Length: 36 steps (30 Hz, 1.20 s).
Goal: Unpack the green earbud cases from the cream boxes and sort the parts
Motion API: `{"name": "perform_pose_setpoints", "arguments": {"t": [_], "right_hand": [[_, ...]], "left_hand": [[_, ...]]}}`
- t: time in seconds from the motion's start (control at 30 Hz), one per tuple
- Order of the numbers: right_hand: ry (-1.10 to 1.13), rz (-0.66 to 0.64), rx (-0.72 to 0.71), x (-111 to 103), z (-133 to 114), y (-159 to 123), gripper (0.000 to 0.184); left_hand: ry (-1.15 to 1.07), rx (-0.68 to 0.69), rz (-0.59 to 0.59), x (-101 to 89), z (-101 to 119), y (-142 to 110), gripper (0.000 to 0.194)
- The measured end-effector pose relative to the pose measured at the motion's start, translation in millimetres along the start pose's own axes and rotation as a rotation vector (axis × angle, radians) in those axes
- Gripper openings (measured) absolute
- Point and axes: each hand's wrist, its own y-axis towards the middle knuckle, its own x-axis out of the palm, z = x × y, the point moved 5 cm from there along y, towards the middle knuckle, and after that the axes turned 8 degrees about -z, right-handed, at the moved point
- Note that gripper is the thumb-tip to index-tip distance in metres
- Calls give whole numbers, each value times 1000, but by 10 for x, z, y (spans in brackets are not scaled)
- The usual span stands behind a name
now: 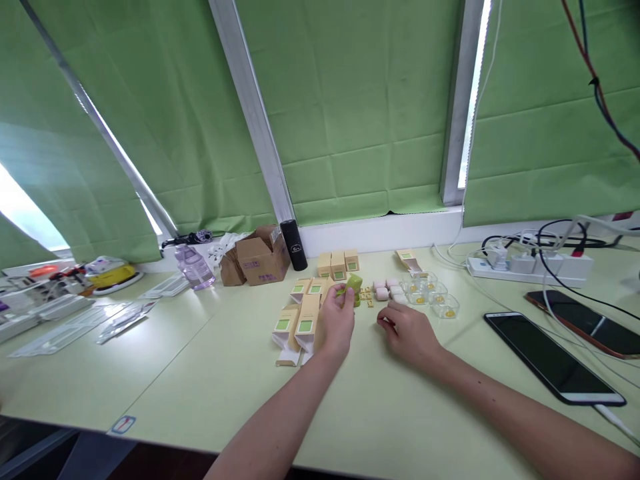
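My left hand (pixel 337 319) pinches a small green rounded piece (pixel 355 283) between thumb and fingertips, just above the table. Further green pieces show partly behind its fingers. To the right, my right hand (pixel 409 331) rests low over the table with its fingers curled together; whether anything is in them is hidden. Between and beyond the hands lie small yellow square pieces (pixel 367 294) and several pale pink blocks (pixel 382 293). Clear little cups (pixel 445 307) with yellow bits inside sit past the right hand. Tan cartons with green labels (pixel 307 313) lie beside the left hand, some with flaps open.
Closed tan boxes (pixel 339 264) stand at the back, near a black cylinder (pixel 293 245) and a brown cardboard box (pixel 263 259). A purple clear bottle (pixel 195 268) is further left. On the right are a power strip (pixel 530 268), cables and two phones (pixel 554 355).
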Motion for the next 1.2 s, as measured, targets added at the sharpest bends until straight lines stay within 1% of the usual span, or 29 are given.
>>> {"name": "perform_pose_setpoints", "arguments": {"t": [0.1,0.2,0.27,0.37,0.53,0.63,0.7,0.8,0.87,0.93,0.97,1.03,1.1,1.2], "right_hand": [[33,-119,-11,65,-67,-81,20],[31,-204,-17,77,-107,-92,20],[24,-257,-21,74,-123,-83,19],[4,-317,-27,67,-138,-75,18],[-24,-356,-37,68,-154,-77,19],[-23,-360,-43,69,-153,-81,20],[-17,-359,-47,67,-149,-84,20],[-4,-356,-48,65,-141,-85,21],[1,-355,-50,67,-138,-84,21],[2,-352,-52,72,-135,-82,21],[2,-350,-53,75,-134,-82,21],[-1,-347,-52,80,-133,-81,21],[-6,-347,-48,84,-134,-80,22],[-14,-353,-44,82,-142,-77,22]], "left_hand": [[-192,-102,-85,64,-40,-7,35],[-418,-209,-165,128,-53,-29,33],[-514,-288,-179,149,-71,-36,29],[-579,-365,-173,159,-96,-28,22],[-605,-390,-171,148,-118,-2,15],[-585,-342,-183,116,-105,24,13],[-532,-283,-183,76,-75,56,16],[-322,-201,-158,-10,14,112,17],[-70,-124,-140,-76,128,140,13],[277,27,-142,-117,307,144,11],[481,120,-144,-121,403,129,12],[860,252,-126,-114,547,82,15],[1155,311,-189,-62,590,35,21],[1430,270,-342,9,500,-7,27]]}}
